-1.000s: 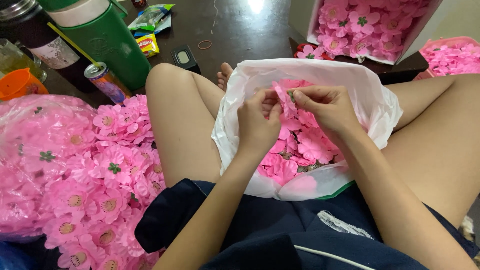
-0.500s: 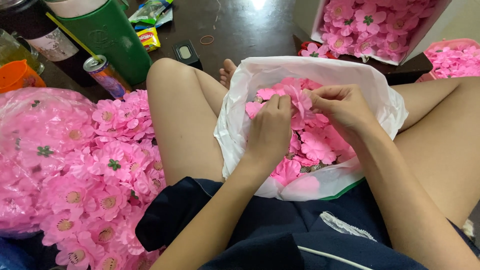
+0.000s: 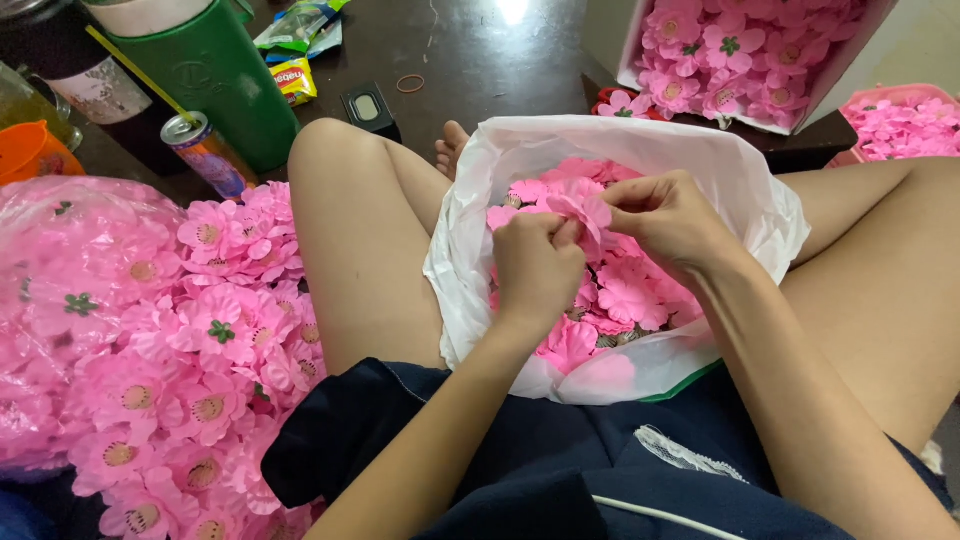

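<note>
Both hands have lifted a little since a second ago, and the pink flower piece (image 3: 583,212) now sits pinched between them above the heap rather than down among the petals. Left hand (image 3: 537,268) is curled, its thumb and fingertips closed on the near edge of that flower; right hand (image 3: 672,222) grips the far side with thumb and forefinger, the other fingers bent under. The flower stands just over the fingers, its petals spread toward the far rim of the bag.

Directly beneath the grip lies the white plastic bag (image 3: 742,196), open in the person's lap and full of loose pink petals (image 3: 628,295). Bare knees rise on either side of it, and dark blue shorts (image 3: 480,460) spread nearer to the person, below the wrists.

Well off to the left of the hands a big heap of finished pink flowers (image 3: 215,340) covers the floor, some under clear plastic wrap (image 3: 70,290). Beyond that heap stand a green jug (image 3: 225,75), a drink can (image 3: 205,152) and an orange cup (image 3: 28,150). Past the bag, on the dark floor (image 3: 480,50), sit a small black device (image 3: 368,108) and a rubber band (image 3: 410,84). Farther away to the right a box of pink flowers (image 3: 740,50) leans open, with a pink tray (image 3: 900,125) of more beside it.
</note>
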